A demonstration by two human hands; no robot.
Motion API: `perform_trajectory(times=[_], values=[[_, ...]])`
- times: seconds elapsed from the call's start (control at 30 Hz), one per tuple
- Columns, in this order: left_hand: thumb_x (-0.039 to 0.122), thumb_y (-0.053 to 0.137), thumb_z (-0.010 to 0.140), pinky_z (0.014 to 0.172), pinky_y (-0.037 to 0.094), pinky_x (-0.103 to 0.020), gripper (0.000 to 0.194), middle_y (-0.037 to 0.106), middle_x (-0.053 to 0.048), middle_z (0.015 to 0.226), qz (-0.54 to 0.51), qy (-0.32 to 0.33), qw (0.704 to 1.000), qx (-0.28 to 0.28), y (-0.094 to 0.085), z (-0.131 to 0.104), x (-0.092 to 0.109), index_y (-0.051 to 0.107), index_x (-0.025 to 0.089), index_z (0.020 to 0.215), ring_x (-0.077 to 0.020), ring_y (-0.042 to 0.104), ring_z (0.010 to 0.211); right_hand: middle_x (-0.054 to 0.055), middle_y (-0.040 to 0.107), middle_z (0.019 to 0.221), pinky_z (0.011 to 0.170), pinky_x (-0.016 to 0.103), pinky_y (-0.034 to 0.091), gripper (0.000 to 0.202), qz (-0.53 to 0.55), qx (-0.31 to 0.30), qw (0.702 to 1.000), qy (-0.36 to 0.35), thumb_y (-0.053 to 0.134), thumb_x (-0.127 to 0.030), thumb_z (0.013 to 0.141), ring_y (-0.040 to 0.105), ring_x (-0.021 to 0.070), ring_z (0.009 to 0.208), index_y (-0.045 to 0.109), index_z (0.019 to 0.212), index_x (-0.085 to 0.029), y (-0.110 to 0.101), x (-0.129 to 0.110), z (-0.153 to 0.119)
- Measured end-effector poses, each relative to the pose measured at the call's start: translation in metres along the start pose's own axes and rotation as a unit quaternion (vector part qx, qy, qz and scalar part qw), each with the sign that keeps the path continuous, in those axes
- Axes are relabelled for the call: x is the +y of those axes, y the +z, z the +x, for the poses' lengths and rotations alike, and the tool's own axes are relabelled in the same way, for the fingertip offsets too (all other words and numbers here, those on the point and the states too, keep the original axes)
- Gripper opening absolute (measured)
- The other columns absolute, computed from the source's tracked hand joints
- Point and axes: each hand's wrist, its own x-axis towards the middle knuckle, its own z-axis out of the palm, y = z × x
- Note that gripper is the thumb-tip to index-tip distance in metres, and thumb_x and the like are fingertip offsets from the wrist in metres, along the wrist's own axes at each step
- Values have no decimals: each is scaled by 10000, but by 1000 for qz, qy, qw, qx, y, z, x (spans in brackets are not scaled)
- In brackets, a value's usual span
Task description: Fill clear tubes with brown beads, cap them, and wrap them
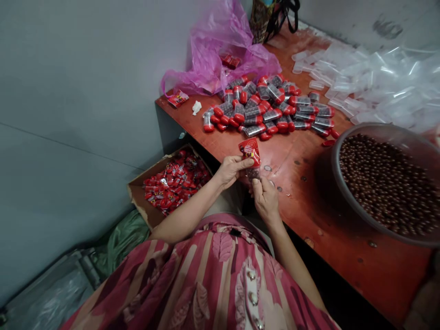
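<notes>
Near the table's front edge, my left hand (233,171) pinches a red printed wrapper (250,150) around a small clear container filled with dark beads (253,173). The fingers of my right hand (265,198) close on the container's lower end. Just beyond my hands lies a pile of clear containers with red caps (254,111), filled with dark beads. Below and left of my left hand, a cardboard box (138,187) holds many red-wrapped pieces (175,181).
A large tub (338,183) of brown beads stands on the red table (295,183) at right. Behind it are heaped clear empty containers (385,82). A pink plastic bag (220,41) lies at the back, beside a red packet (178,98) and crumpled white scrap (196,107).
</notes>
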Motion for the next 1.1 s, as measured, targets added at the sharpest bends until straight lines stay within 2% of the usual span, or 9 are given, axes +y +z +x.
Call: perform_trajectory(times=[0.23, 0.37, 0.43, 0.57, 0.63, 0.8, 0.87, 0.97, 1.1], values=[[374, 808, 565, 531, 500, -277, 365, 679, -62, 627, 24, -10, 1000, -11, -1, -1, 0, 684, 69, 721, -148, 616, 526, -15, 548, 553, 441, 235, 379, 392, 129, -65, 987, 65, 341, -498, 911, 481, 109, 435, 509, 725, -198, 1, -1, 1], [354, 828, 533, 569, 488, -240, 342, 663, -24, 608, 34, 34, 998, 48, 4, 0, -4, 682, 85, 685, -106, 598, 528, 26, 562, 607, 557, 274, 398, 310, -71, 40, 996, -26, 405, -425, 882, 522, 154, 574, 497, 680, -207, 1, -3, 4], [357, 821, 549, 538, 463, -220, 327, 650, -13, 583, 46, 60, 994, 74, 6, 0, -7, 676, 90, 669, -90, 576, 498, 28, 555, 602, 564, 279, 393, 297, -101, 52, 993, -37, 414, -414, 875, 520, 157, 573, 491, 673, -210, 0, -3, 5], [394, 775, 621, 501, 464, -246, 331, 654, -51, 576, 40, 21, 999, 7, 3, -4, -9, 674, 81, 665, -123, 583, 482, -15, 521, 537, 432, 243, 360, 364, 83, -57, 993, 58, 322, -470, 917, 461, 118, 422, 480, 718, -209, 1, -2, 1], [393, 777, 617, 519, 483, -264, 344, 667, -73, 597, 29, -11, 999, -29, 0, -6, -7, 685, 71, 693, -146, 606, 514, -21, 515, 538, 411, 241, 353, 378, 122, -77, 987, 73, 296, -484, 922, 452, 115, 406, 477, 736, -209, 4, -3, -1], [348, 798, 594, 588, 509, -258, 316, 671, -46, 619, -6, 22, 999, 34, 1, -5, -9, 697, 80, 728, -125, 613, 553, 23, 524, 595, 546, 290, 377, 290, -103, 32, 992, -64, 376, -394, 887, 490, 160, 564, 434, 663, -221, 7, -7, -1], [348, 794, 600, 582, 503, -247, 304, 667, -36, 612, -14, 36, 998, 42, 4, -6, -12, 699, 88, 726, -113, 601, 541, 25, 522, 593, 560, 300, 377, 285, -121, 42, 988, -80, 375, -376, 885, 488, 166, 574, 424, 651, -222, 6, -7, 0], [348, 793, 599, 559, 496, -252, 311, 670, -45, 620, -3, 26, 1000, 7, 3, -12, -12, 711, 91, 755, -126, 603, 538, -7, 514, 553, 493, 271, 375, 313, 0, -20, 1000, -8, 347, -414, 917, 472, 138, 490, 456, 700, -216, 6, -4, -4], [368, 774, 622, 533, 488, -269, 330, 680, -62, 641, 38, -6, 998, -51, -4, -18, -6, 718, 86, 784, -151, 610, 541, -32, 513, 555, 420, 241, 358, 355, 148, -63, 984, 75, 313, -487, 929, 448, 113, 424, 480, 781, -211, 9, -3, -12]])
